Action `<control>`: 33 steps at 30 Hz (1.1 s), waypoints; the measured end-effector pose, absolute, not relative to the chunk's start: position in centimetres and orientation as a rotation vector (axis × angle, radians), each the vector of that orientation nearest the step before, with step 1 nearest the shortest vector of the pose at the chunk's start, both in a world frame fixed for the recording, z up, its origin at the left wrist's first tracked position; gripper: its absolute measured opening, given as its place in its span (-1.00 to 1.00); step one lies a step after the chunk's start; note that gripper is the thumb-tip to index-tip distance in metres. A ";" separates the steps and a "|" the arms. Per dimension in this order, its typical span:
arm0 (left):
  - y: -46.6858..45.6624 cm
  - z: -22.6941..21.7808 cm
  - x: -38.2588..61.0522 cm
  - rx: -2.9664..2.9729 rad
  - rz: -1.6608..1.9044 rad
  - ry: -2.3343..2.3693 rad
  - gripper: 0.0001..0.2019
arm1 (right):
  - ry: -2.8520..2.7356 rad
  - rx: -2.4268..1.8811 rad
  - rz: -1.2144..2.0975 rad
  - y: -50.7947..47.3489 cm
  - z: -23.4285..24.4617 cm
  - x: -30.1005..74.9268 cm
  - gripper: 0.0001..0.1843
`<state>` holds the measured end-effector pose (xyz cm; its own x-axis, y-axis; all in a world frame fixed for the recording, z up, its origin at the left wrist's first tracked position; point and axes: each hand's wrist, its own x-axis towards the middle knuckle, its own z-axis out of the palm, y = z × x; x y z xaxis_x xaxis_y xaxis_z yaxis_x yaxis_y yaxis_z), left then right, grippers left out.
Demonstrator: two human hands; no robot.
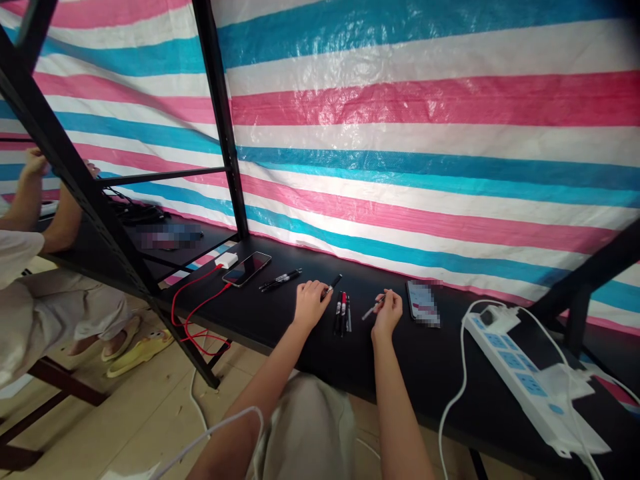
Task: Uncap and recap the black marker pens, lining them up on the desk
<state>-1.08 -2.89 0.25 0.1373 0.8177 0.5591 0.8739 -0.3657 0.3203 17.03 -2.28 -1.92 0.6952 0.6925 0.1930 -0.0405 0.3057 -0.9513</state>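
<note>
My left hand (310, 301) rests on the black table (280, 320) with its fingers closed around a black pen (333, 285) that points up and to the right. My right hand (389, 312) is closed in a pinch on a thin grey pen (373, 311) held just above the table. Between the two hands lie several pens (343, 312) side by side, one of them red. Two more black pens (280, 279) lie to the left of my left hand.
A phone (247, 268) on a red cable (193, 303) lies left of the pens, by a white charger (227, 259). Another phone (423, 302) lies right of my right hand. A white power strip (525, 377) sits at the right. Another person (45, 267) sits at the far left.
</note>
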 end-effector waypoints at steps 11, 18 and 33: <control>-2.8 -0.2 -0.6 -2.372 -0.906 -1.893 -0.72 | -1.249 -1.752 0.490 -3.1 -2.1 16.2 -0.60; -2.6 -0.6 -0.5 -2.415 -0.742 -2.007 -0.69 | -1.292 -1.773 0.501 -3.0 -2.3 15.9 -0.57; -2.7 -0.9 -0.7 -2.595 -0.765 -1.815 -0.76 | -1.388 -1.704 0.445 -2.4 -3.3 16.1 -0.61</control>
<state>-0.73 -2.72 -0.95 0.2716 0.9118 0.3080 0.8572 -0.3747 0.3533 16.10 -2.40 -3.34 0.3151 0.9182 0.2399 0.6078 -0.0011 -0.7941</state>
